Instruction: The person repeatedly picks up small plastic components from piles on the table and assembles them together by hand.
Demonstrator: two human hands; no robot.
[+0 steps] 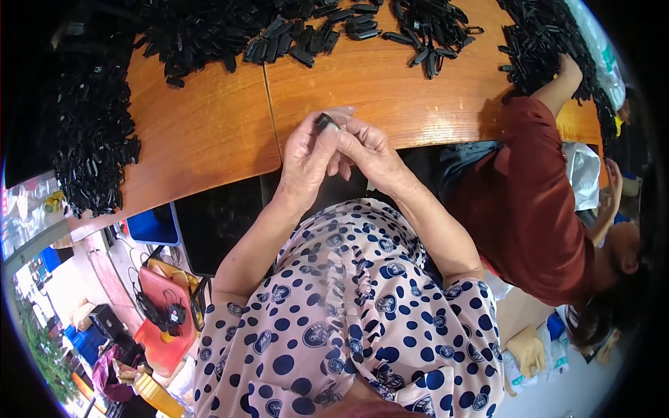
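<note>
My left hand (304, 159) and my right hand (367, 150) meet over the near edge of the wooden table (209, 125). Together their fingertips pinch one small black plastic piece (323, 122). My forearms come up from a white top with dark blue dots. Heaps of the same black pieces (293, 31) lie across the far side of the table, with a big heap (87, 132) at the left and another pile (432, 28) further right.
A person in a dark red shirt (529, 202) sits at my right and reaches into a black pile (543, 42). A red bag (164, 313) and a blue box (153, 226) lie on the floor at the lower left.
</note>
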